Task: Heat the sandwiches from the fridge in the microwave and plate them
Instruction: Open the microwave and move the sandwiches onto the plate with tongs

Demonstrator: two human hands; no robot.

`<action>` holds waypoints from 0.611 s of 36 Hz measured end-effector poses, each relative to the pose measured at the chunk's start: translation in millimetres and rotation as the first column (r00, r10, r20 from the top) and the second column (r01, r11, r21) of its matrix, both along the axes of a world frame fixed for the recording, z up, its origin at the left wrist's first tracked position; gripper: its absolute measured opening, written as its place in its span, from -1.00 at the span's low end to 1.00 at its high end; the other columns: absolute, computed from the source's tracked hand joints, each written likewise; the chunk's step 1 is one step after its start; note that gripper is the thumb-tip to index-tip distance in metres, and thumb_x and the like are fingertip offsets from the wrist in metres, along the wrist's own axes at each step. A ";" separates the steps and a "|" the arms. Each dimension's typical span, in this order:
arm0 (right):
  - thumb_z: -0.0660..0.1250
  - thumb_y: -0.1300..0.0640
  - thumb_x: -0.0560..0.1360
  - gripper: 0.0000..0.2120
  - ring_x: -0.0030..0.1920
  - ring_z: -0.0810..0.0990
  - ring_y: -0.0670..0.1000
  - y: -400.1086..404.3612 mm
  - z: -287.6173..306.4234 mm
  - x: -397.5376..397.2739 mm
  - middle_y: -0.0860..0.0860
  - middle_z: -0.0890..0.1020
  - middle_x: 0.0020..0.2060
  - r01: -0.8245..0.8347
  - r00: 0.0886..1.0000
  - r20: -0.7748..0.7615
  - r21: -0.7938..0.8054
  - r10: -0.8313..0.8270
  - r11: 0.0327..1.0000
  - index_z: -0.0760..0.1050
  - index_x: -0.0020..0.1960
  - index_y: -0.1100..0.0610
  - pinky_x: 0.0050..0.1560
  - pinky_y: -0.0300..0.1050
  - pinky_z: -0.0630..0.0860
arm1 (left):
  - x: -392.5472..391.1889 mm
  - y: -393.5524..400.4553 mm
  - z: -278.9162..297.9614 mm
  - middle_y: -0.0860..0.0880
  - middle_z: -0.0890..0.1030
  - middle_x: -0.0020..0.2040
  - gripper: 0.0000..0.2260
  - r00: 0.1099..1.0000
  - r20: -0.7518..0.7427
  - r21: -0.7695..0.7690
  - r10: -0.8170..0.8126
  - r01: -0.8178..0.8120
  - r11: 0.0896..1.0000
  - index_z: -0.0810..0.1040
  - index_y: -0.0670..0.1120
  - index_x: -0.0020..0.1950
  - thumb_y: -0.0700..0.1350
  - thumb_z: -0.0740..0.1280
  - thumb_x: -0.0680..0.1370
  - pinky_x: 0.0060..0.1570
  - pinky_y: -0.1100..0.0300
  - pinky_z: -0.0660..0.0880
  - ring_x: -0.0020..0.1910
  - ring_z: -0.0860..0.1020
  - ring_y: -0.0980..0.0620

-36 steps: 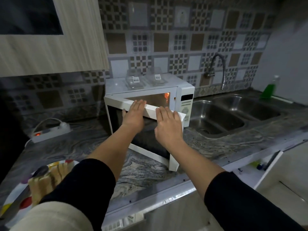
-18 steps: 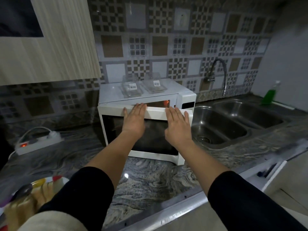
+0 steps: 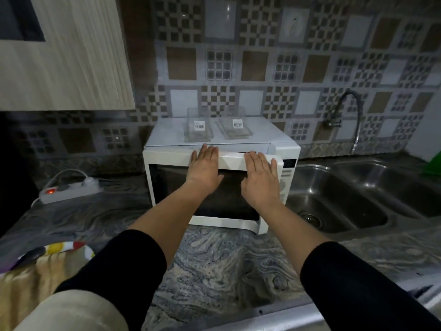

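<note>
Both palms flat, fingers straight — left hand (image 3: 204,167) and right hand (image 3: 261,179) pressing the microwave door (image 3: 171,177) on the countertop (image 3: 222,263). Lower left, blurred sandwiches (image 3: 28,280) on a plate (image 3: 69,247) — cut off by the edge.

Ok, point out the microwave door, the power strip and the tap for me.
microwave door (image 3: 167,187): head view, dark window left of the hands.
power strip (image 3: 71,191): head view, middle of its white body.
tap (image 3: 356,111): head view, curved neck above the sink.
</note>
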State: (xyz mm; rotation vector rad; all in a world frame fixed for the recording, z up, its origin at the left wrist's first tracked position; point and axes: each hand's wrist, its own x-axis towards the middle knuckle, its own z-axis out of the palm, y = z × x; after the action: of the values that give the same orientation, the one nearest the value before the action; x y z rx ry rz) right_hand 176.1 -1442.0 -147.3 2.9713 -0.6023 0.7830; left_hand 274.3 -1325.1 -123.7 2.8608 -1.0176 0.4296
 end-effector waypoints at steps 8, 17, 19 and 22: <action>0.10 0.14 0.60 -0.45 0.54 0.02 -0.02 -50.0 10.4 16.3 0.01 0.14 0.53 -0.214 0.977 -0.008 0.043 0.215 0.976 0.05 0.55 0.13 0.51 -0.09 -0.21 | -1.7 -36.2 2.2 -0.10 -0.04 0.58 -0.25 0.996 -0.007 0.014 0.089 -0.089 0.996 -0.13 -0.16 0.57 0.07 0.25 0.58 0.52 0.00 -0.12 0.57 -0.11 -0.07; 0.04 0.04 0.65 -0.46 0.55 -0.04 0.02 -64.0 12.5 34.7 0.06 0.07 0.55 -0.241 0.968 -0.043 0.082 0.245 0.967 0.00 0.56 0.16 0.51 -0.07 -0.20 | 3.2 -49.9 0.6 -0.09 -0.02 0.58 -0.21 0.988 -0.015 0.026 0.156 -0.156 0.987 -0.13 -0.15 0.57 0.03 0.31 0.55 0.54 0.04 -0.09 0.57 -0.08 -0.04; 0.04 0.02 0.65 -0.47 0.55 -0.02 0.04 -66.3 13.1 38.2 0.07 0.08 0.55 -0.240 0.968 -0.056 0.075 0.245 0.968 0.01 0.55 0.17 0.51 -0.06 -0.17 | 4.1 -51.6 1.6 -0.10 0.01 0.58 -0.20 0.986 -0.009 0.034 0.164 -0.164 0.986 -0.11 -0.15 0.57 0.02 0.33 0.54 0.54 0.05 -0.07 0.57 -0.05 -0.04; 0.02 0.01 0.65 -0.47 0.55 0.01 0.07 -70.2 16.3 42.9 0.09 0.09 0.54 -0.228 0.969 -0.073 0.082 0.234 0.970 0.03 0.55 0.19 0.52 -0.05 -0.12 | 5.6 -54.5 4.1 -0.11 0.01 0.58 -0.18 0.985 -0.019 0.051 0.172 -0.171 0.984 -0.11 -0.16 0.57 0.03 0.35 0.52 0.54 0.05 -0.06 0.57 -0.03 -0.05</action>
State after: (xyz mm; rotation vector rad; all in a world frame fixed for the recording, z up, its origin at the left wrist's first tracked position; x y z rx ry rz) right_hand 219.0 -1512.2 -131.0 3.1624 -0.2890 0.6585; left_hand 279.9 -1379.6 -119.6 3.0024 -0.7910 0.3875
